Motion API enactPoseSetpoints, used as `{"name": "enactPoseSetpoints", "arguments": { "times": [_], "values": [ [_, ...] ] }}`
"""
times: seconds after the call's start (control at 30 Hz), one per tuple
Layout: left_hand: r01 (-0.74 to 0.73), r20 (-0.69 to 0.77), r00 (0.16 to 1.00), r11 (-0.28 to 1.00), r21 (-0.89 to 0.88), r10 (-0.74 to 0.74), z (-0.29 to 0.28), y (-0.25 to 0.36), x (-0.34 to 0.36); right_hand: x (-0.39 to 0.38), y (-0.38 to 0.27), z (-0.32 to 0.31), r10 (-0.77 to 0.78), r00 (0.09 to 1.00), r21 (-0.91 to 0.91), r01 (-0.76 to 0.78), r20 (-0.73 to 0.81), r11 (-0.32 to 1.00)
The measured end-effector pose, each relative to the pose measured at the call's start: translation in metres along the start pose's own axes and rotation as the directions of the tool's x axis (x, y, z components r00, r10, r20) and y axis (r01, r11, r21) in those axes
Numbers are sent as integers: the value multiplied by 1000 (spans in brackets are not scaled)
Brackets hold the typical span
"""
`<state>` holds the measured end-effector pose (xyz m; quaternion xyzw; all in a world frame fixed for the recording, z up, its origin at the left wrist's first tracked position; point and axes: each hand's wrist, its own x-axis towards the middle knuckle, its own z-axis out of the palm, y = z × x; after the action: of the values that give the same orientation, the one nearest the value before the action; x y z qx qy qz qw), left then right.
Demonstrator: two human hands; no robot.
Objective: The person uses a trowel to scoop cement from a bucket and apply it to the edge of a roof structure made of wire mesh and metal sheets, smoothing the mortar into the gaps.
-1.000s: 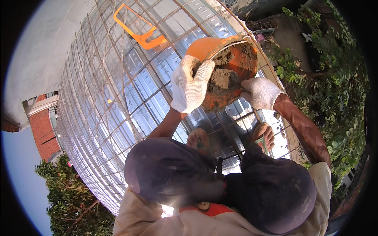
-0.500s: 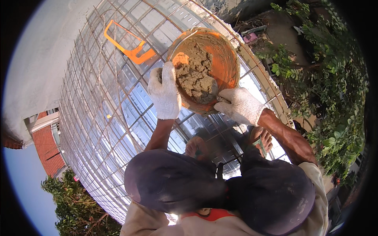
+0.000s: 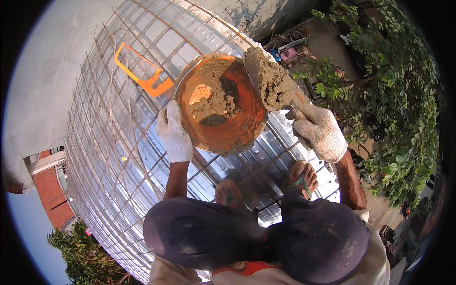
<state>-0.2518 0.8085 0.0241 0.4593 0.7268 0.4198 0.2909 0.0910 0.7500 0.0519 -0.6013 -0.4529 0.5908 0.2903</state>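
Observation:
An orange bucket, its inside smeared with mortar, is in front of me. A heap of wet grey-brown mortar lies at its bottom. My left hand, in a white knit glove, grips the bucket's left rim. My right hand, gloved too, is closed around the handle of a trowel. A thick load of mortar covers most of the trowel's blade, just beyond the bucket's right rim. An orange hacksaw rests on the rebar mesh left of the bucket.
Beneath me a rebar mesh spans shiny ribbed metal decking. My sandalled feet stand on it. The deck's edge runs along the right, with a drop to lower ground and leafy branches. A grey wall stands at left.
The trowel has come up out of the bucket loaded with mortar and moved right, past the rim. Less mortar remains in the bucket, which shows lower and further left in view.

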Motion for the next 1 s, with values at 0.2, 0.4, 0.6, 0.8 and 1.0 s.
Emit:
{"name": "enactPoseSetpoints", "arguments": {
  "times": [0.2,0.4,0.6,0.8,1.0],
  "values": [
    [-57,-28,998,997,-61,55,3,-18,6,42,17,-19,-177,891,-464,-43,-419,885],
    [54,32,998,979,-194,-49,-2,-38,10,134,84,-24,-22,971,-787,-178,-237,591],
    [164,91,986,847,-505,-137,-15,-59,5,135,91,-58,-112,994,-772,60,-14,633],
    [273,88,959,792,-546,-270,-12,-61,13,152,115,-115,-246,961,-691,94,-124,717],
    [223,84,974,816,-534,-212,-20,-74,14,181,147,-110,-70,997,-639,31,-35,769]
  ]
}}
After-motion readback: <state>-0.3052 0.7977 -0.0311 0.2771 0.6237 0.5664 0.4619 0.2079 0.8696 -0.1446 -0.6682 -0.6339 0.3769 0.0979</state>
